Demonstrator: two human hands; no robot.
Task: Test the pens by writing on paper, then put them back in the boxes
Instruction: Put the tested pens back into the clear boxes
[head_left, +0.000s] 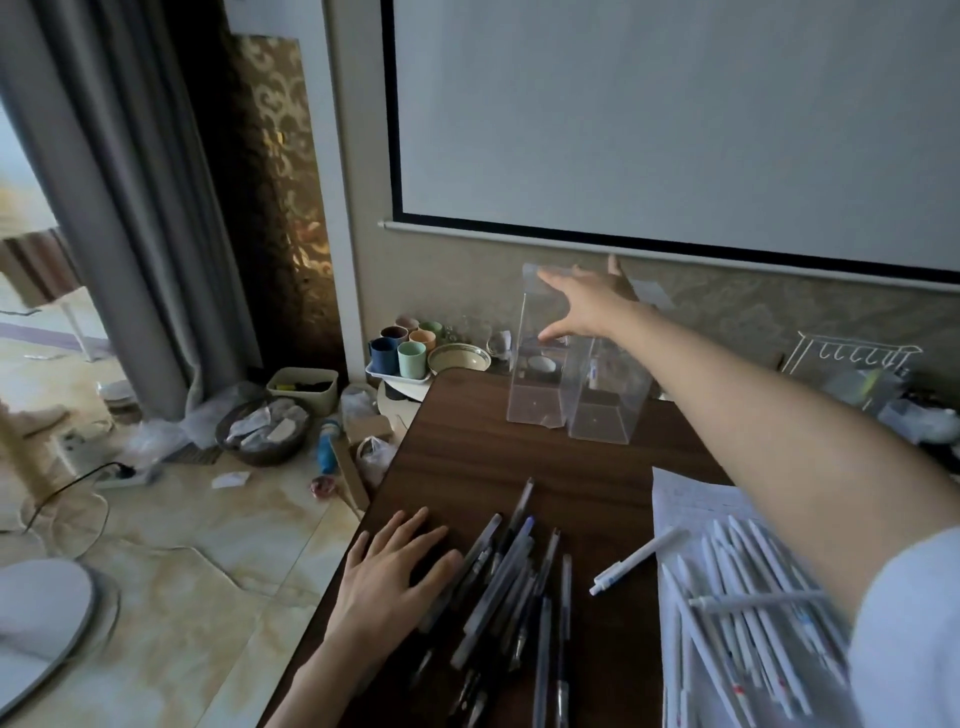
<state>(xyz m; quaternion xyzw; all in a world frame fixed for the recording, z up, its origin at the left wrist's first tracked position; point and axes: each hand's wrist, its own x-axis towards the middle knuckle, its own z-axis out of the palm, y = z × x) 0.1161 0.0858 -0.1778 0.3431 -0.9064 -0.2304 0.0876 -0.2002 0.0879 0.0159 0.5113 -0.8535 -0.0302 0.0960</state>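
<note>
Nearest the person, the left hand (387, 571) lay flat on the dark wooden table (493, 457), fingers straight and holding nothing, its fingertips against a loose heap of dark pens (514, 587). To the right, a pile of white pens (737, 613) rested on a sheet of paper (685, 499), with a single white pen (640, 560) lying apart between the two heaps.

Farther on, the right hand (587, 306) reached with fingers spread wide, gripping nothing, at the top of the left clear box (535, 384); whether it touched could not be told. The right clear box (608, 405) stood just beside it, both upright at the table's far end.

Beyond the table, a tray (375, 372) held coloured cups (410, 358), with a bowl (458, 357) alongside. On the floor, a dark basket (265, 431) held crumpled wrappers.
</note>
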